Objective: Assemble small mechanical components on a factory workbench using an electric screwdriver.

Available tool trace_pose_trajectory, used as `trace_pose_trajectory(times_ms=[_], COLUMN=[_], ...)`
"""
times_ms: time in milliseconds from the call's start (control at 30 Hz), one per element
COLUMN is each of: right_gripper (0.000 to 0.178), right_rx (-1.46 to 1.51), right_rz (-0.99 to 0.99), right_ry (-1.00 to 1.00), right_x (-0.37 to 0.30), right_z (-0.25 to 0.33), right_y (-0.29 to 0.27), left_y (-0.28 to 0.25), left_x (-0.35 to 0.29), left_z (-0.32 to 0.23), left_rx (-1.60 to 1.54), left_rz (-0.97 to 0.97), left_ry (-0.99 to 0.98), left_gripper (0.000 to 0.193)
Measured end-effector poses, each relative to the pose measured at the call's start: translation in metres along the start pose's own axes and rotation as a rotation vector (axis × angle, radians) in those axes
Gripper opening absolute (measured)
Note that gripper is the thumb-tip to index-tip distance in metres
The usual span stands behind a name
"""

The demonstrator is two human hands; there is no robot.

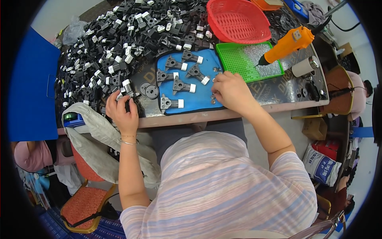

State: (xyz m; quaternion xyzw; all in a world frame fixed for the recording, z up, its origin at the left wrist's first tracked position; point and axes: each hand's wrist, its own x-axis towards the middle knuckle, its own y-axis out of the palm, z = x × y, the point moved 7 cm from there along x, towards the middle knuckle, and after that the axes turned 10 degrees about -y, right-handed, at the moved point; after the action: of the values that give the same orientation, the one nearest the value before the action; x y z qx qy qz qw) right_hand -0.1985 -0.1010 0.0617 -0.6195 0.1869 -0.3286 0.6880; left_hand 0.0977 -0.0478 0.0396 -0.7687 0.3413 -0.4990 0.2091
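Taking the blue mat (pixel 201 99) as the clock's centre, the pile of black and white parts (pixel 127 44) lies toward ten o'clock. At eight o'clock, the left hand (pixel 123 113) is half open with bent fingers at the pile's edge; I cannot tell whether it grips a part. A light touch there should keep neighbours from sliding. On the mat lie six black parts with white ends (pixel 183 85); they are best kept apart, as now. At three o'clock, the right hand (pixel 234 91) is curled, fingertips low beside small metal pieces (pixel 213 101); whether it pinches one is hidden. Such small pieces probably need fingertip picking, one by one. At two o'clock, the orange power tool (pixel 288 44) points down over the green tray (pixel 230 55), so the wrist should better stay below it.
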Motion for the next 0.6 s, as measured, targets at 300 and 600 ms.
trace_pose_trajectory(times_ms=[300, 600], right_gripper=[0.004, 0.012], right_rx=[-0.117, 0.148], right_rz=[-0.231, -0.103], right_ry=[-0.144, -0.001], right_x=[0.011, 0.011], right_z=[0.02, 0.012], right_y=[0.008, 0.011], left_y=[0.0, 0.0], left_x=[0.002, 0.001], left_z=[-0.001, 0.001], left_rx=[-0.009, -0.018], left_rz=[0.01, 0.02], left_ry=[0.0, -0.008], left_gripper=[0.012, 0.012])
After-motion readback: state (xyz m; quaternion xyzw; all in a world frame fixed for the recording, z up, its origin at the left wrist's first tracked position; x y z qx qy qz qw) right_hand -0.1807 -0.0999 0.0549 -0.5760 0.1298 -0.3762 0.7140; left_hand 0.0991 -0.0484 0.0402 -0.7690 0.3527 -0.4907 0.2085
